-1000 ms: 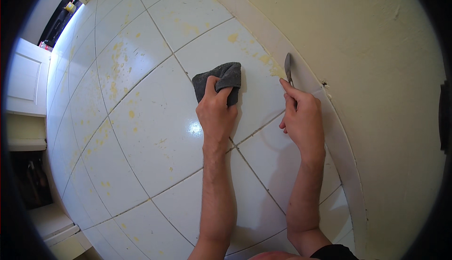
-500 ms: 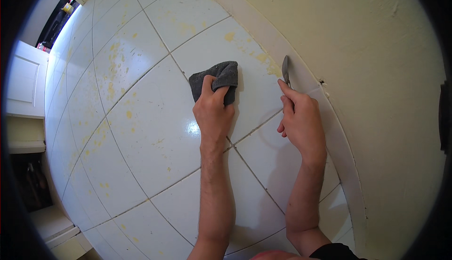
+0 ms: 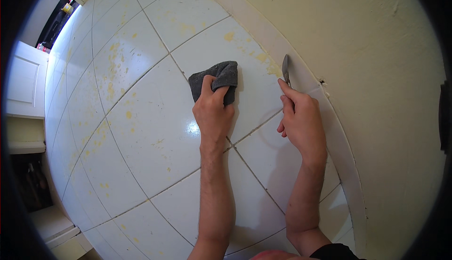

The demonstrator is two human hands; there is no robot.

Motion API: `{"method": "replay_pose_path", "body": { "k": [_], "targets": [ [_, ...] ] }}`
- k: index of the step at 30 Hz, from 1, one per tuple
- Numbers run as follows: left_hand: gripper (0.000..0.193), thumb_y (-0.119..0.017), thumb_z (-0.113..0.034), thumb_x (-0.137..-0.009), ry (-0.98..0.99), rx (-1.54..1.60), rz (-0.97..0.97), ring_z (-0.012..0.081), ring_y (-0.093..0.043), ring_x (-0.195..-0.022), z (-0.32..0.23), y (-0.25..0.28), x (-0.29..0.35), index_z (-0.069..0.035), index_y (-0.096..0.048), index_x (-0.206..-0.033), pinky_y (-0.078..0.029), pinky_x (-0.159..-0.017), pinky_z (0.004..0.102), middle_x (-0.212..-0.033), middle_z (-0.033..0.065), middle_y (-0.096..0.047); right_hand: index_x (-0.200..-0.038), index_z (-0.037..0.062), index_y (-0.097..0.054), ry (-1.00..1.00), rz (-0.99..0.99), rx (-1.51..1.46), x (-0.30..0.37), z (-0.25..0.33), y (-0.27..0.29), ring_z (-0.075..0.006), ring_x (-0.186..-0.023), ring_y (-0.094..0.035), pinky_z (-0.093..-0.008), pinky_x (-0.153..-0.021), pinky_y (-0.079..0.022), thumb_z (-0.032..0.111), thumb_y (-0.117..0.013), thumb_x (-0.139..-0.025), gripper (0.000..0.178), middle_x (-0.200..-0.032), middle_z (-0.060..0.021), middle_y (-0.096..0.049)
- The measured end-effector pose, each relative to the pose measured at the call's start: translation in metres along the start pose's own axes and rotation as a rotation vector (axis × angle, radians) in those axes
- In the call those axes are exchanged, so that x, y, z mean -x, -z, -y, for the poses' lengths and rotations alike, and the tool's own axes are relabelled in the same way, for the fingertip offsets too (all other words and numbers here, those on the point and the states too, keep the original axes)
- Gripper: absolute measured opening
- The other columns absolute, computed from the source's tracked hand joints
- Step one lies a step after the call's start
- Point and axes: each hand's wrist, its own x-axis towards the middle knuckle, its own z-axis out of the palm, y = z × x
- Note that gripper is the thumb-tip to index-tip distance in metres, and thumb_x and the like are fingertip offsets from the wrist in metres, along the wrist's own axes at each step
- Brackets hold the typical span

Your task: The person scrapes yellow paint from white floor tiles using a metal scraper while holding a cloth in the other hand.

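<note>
My left hand [image 3: 213, 109] grips a folded dark grey cloth [image 3: 228, 74], which lies against the white tiles [image 3: 174, 118]. Held in my right hand [image 3: 303, 116] is a small trowel [image 3: 286, 65] with a leaf-shaped metal blade; the hand hides its handle. My index finger stretches along the trowel toward the blade. The blade points away from me, close to the pale border strip [image 3: 306, 74]. Just left of it, yellow residue [image 3: 269, 64] sticks to the tile.
More yellow spots [image 3: 113, 71] are scattered over the tiles on the left. A cream wall [image 3: 386, 95] rises along the right, with a small chipped spot [image 3: 322, 81] at the border. White cabinet doors [image 3: 26, 81] and an open dark compartment [image 3: 32, 182] stand at the far left.
</note>
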Motion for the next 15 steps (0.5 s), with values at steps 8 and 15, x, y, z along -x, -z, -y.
{"method": "replay_pose_path", "body": {
  "k": [8,15],
  "targets": [
    [0.035,-0.065,0.006,-0.071,0.006,0.048,-0.003,0.0356,-0.068,-0.084,-0.002,0.0,0.0,-0.007,-0.074,-0.102,-0.055,-0.072,0.0427,-0.11,0.0103,-0.064,-0.137,-0.0058,-0.06,0.018,0.058,0.019,0.004,0.006,0.002,-0.0208,-0.047,-0.06,-0.037,-0.053,-0.051,0.004,-0.049,-0.105,0.036,-0.073,-0.0212,-0.064],
    [0.034,-0.071,0.006,-0.067,-0.024,-0.003,-0.007,0.0309,-0.068,-0.086,0.0,0.003,0.0,-0.008,-0.076,-0.098,-0.056,-0.069,0.042,-0.11,0.0067,-0.063,-0.137,-0.0042,-0.061,0.008,0.046,0.033,0.003,0.01,0.002,-0.0201,-0.048,-0.06,-0.0369,-0.053,-0.051,0.004,-0.049,-0.105,0.036,-0.074,-0.0213,-0.065]
  ]
}}
